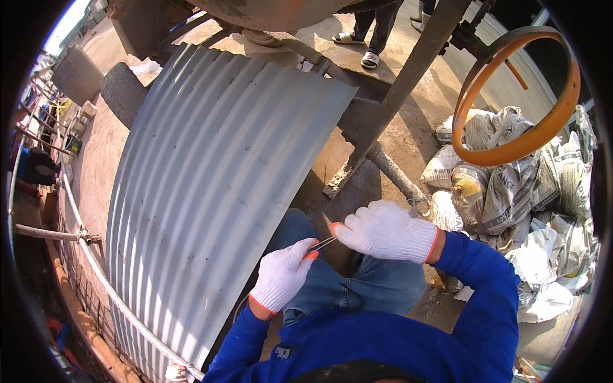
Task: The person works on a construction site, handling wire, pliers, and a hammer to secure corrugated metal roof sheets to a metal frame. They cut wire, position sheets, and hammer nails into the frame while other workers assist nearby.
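Observation:
White knitted gloves with worn-through or orange fingertips cover both of my hands, held above my jeans. My left hand (281, 274) pinches a thin doubled strand that looks like metal wire (324, 243). At the strand's other end, my right hand (387, 231) is closed on it, thumb and fingers together. A large corrugated metal sheet (211, 147) slopes down beside my left arm. Another thin line, perhaps the same wire, runs below my left wrist; its far end is hidden.
An orange metal ring (461, 121) stands out at upper right, above piled, filled sacks (511, 191). A slanting steel beam (408, 76) and a rusty machine drum (274, 9) are ahead. Another person's sandalled feet (370, 59) stand beyond. A rope-like rail (105, 281) curves along the left.

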Demonstrator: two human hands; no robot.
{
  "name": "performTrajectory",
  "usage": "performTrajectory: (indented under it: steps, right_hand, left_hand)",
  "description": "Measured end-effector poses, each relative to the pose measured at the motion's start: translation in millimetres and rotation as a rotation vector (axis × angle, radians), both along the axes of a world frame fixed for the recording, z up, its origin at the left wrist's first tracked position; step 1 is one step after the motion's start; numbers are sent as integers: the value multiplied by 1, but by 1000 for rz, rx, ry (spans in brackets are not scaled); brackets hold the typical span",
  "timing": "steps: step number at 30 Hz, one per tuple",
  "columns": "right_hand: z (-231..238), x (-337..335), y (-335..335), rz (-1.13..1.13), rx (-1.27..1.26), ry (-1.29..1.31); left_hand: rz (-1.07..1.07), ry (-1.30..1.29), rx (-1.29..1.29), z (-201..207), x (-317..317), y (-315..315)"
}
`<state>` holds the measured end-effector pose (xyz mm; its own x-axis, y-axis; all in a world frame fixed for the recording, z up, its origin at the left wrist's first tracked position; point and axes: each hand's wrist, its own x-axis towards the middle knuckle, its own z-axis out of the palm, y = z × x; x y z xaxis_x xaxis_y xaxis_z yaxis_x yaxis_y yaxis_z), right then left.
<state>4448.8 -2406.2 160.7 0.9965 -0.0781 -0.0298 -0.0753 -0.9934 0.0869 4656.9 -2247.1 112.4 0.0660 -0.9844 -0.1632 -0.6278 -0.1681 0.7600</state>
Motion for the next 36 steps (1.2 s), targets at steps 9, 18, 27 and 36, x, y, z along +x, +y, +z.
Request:
performTrajectory:
  steps: [9,18,27,36]
  right_hand:
    - [22,-2,-36,-237,274,62]
    - [7,0,-9,-298,871,371]
    - [-19,-41,-5,-292,584,132]
    - [-34,-23,-57,-36,184,1]
  left_hand:
    - [318,623,276,-21,22,72]
    - [180,431,-17,-4,53,73]
    - [248,750,-145,-51,31,97]
    - [300,1194,99,-82,21,128]
